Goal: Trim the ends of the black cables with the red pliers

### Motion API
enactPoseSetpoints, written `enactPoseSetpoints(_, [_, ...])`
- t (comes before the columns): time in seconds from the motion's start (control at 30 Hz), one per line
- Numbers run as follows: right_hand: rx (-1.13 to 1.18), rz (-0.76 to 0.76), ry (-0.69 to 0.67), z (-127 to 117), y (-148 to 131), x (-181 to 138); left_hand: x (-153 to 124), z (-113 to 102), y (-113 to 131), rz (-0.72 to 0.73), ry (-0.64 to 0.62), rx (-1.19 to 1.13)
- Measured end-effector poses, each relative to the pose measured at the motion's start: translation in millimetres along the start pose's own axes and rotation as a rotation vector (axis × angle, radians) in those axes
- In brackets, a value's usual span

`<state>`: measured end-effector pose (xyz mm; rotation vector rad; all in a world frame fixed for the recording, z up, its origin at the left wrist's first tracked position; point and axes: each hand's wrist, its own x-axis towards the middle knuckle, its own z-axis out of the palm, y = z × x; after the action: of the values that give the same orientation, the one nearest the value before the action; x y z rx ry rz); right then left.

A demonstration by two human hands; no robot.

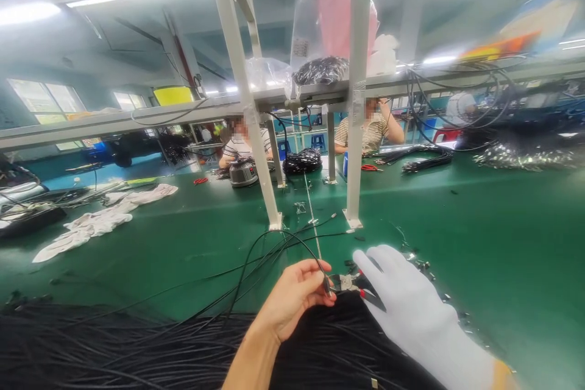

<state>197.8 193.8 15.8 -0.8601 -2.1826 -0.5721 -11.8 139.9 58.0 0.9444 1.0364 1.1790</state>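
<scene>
L hand [297,295], bare, at 6 o'clock: thumb + fingertips pinching the end of a black cable [242,265], plug end [326,286] poking out, pointing down. Cable loops up and over to approx 7 o'clock. R hand [406,298], white glove, btwn 4 and 5: fingers wrapped round red/black-handled pliers [348,282], handles spread, head pointing to 9, just beside L fingertips. Can't tell if the pliers touch the plug.

Big pile of black cables [114,347] along the near edge, 6 to 8 o'clock, under L wrist. A few loose cables w/ plug ends run across green table [503,244] past L hand. Small dark scraps [427,265] near R hand, toward 4.

Further out: white cloth [105,219] at 9, grey round device [243,172] also 9 but closer in, coiled cable bundle [302,160] dead centre, red-handled tool [371,167] at 3. Striped-shirt co-worker [365,131] at 2, another [233,145] near 10. Shelf above, clear bag [304,30] at 12.
</scene>
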Motion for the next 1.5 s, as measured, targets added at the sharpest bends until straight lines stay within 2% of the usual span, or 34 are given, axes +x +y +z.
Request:
enactPoseSetpoints(0.2, [0.003,-0.031,-0.045,1.7,-0.3,-1.7,3.2,-1.5,-4.9,-0.012,0.076,0.176])
enactPoseSetpoints(0.43, [-0.107,-0.047,-0.165,-3.3,1.2,-0.1,1.2,-0.2,0.9,-0.005,0.065,0.231])
enactPoseSetpoints(0.77, [-0.13,-0.063,-0.151,-9.3,1.7,0.9,-7.2,3.8,11.2,-0.01,0.065,0.238])
enactPoseSetpoints(0.97, [-0.079,-0.034,-0.139,-13.0,-0.2,2.9,-8.2,2.5,13.2,-0.007,0.045,0.221])
enactPoseSetpoints(1.13, [-0.079,0.008,-0.104,-11.8,-0.5,1.5,-6.1,-0.5,10.9,0.0,0.033,0.101])
enactPoseSetpoints(1.33, [-0.104,0.167,-0.191,-10.2,4.4,-4.6,0.3,-5.9,5.6,0.069,0.133,-0.026])
enactPoseSetpoints(1.5, [0.038,0.113,-0.11,-8.0,1.7,-3.1,-0.1,-3.8,5.4,0.125,0.124,-0.031])
